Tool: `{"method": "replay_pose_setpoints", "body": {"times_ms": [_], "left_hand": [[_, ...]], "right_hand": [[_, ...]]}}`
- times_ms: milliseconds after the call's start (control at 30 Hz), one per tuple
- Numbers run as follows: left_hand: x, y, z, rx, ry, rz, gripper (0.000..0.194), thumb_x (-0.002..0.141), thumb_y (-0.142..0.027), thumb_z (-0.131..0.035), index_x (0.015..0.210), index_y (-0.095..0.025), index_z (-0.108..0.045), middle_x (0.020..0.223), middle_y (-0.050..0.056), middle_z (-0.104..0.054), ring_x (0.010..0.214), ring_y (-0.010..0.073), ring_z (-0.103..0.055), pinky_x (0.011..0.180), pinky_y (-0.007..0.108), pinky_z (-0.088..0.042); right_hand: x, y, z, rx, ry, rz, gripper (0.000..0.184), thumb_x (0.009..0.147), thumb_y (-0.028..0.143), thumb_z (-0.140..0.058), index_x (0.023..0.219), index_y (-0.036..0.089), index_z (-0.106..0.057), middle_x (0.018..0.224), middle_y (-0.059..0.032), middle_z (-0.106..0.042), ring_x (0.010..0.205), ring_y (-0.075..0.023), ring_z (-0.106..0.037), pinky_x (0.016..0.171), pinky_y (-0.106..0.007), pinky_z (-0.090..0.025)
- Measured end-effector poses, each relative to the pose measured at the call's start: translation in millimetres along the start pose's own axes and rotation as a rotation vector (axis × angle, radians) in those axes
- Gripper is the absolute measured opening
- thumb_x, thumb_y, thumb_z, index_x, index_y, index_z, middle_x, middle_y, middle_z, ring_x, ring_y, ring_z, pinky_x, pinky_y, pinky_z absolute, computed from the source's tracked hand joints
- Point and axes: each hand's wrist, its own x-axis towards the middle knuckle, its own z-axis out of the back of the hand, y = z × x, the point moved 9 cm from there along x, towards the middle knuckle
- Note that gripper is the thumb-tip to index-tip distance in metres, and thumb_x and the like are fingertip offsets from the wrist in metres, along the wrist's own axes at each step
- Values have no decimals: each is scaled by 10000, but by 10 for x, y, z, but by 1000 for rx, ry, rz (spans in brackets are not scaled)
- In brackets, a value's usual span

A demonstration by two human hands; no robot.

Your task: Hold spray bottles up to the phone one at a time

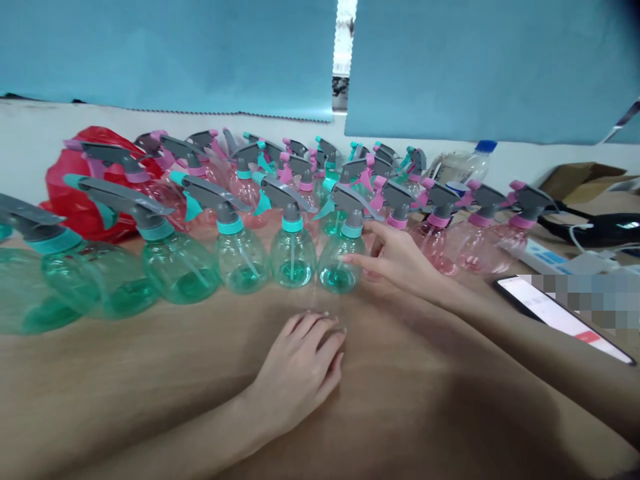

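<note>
Several spray bottles with grey trigger heads stand in rows on a wooden table (150, 373). The front ones are green with teal collars, those further right and behind are pink. My right hand (395, 260) reaches forward with fingers stretched out, fingertips touching the side of a green spray bottle (343, 263) at the row's right end. It holds nothing. My left hand (303, 367) rests palm down on the table just in front of that row, fingers loosely together and flat, empty.
A red plastic bag (83, 200) lies at the back left. A phone (560, 317) with a lit screen lies at the right, with a white power strip (545, 257), cables, a clear water bottle (473, 163) and a cardboard box (580, 177) behind. Blue sheets hang on the wall.
</note>
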Motion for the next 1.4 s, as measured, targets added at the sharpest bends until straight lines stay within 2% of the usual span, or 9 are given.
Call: {"method": "replay_pose_setpoints", "body": {"times_ms": [367, 533, 633, 800, 933, 1067, 1167, 1267, 1400], "left_hand": [[-4, 5, -37, -34, 32, -1, 221, 876, -143, -495, 1062, -165, -611, 1097, 80, -641, 1046, 246, -572, 952, 448, -424], [-14, 36, -54, -82, 29, 24, 222, 875, -144, -489, 1068, -173, -596, 1087, 76, -635, 1023, 252, -572, 922, 446, -428], [6, 242, 59, -100, -2, 129, 211, 890, -193, -476, 1080, -187, -566, 991, 60, -642, 905, 239, -603, 794, 409, -474], [42, 949, 522, -47, -107, 605, 331, 914, -406, -470, 1150, -174, -465, 716, -21, -593, 580, 182, -596, 530, 291, -443], [173, 1163, 670, 113, -31, 697, 563, 900, -503, -474, 1334, -162, -362, 584, -45, -567, 498, 214, -599, 463, 277, -395], [282, 1231, 594, 188, 20, 669, 695, 898, -578, -430, 1409, -126, -293, 495, -38, -552, 439, 255, -605, 451, 295, -410], [280, 1319, 468, 136, 109, 748, 733, 890, -608, -420, 1429, -136, -263, 533, -6, -596, 517, 290, -651, 513, 327, -455], [248, 1368, 381, 41, 174, 839, 784, 879, -633, -417, 1450, -140, -202, 563, 2, -626, 483, 273, -646, 560, 346, -475], [250, 1345, 370, -8, 173, 831, 802, 874, -657, -392, 1458, -148, -183, 538, -15, -624, 432, 259, -627, 584, 361, -475]], "right_hand": [[25, -52, -94, 36, 11, -11, 589, 745, 539, -651, 1152, 131, -528, 682, 1, -567, 592, -174, -562, 568, -314, -432], [10, -49, -113, 47, 23, -5, 604, 757, 539, -639, 1176, 125, -507, 747, -21, -582, 604, -171, -562, 570, -317, -440], [16, -31, -90, 18, 3, 7, 594, 761, 521, -646, 1163, 103, -518, 805, -50, -601, 618, -172, -557, 585, -326, -442], [28, 23, -80, -21, -2, 45, 542, 776, 519, -630, 1121, 109, -545, 921, -105, -638, 748, -222, -584, 674, -370, -463], [58, 17, -90, -35, -7, 29, 535, 779, 479, -642, 1129, 86, -544, 984, -145, -648, 840, -264, -611, 726, -402, -477], [98, 24, -97, -26, -13, 46, 509, 787, 452, -646, 1127, 83, -558, 1073, -170, -642, 948, -288, -610, 813, -426, -473], [119, 28, -95, -36, -13, 56, 471, 797, 433, -644, 1118, 98, -566, 1082, -167, -648, 990, -301, -608, 825, -434, -477], [133, 29, -80, -75, -36, 53, 456, 790, 410, -657, 1105, 92, -572, 1038, -164, -666, 955, -311, -623, 799, -443, -490], [142, 25, -96, -101, -81, 56, 493, 786, 400, -665, 1138, 69, -569, 1085, -187, -656, 990, -319, -621, 828, -456, -492]]}}
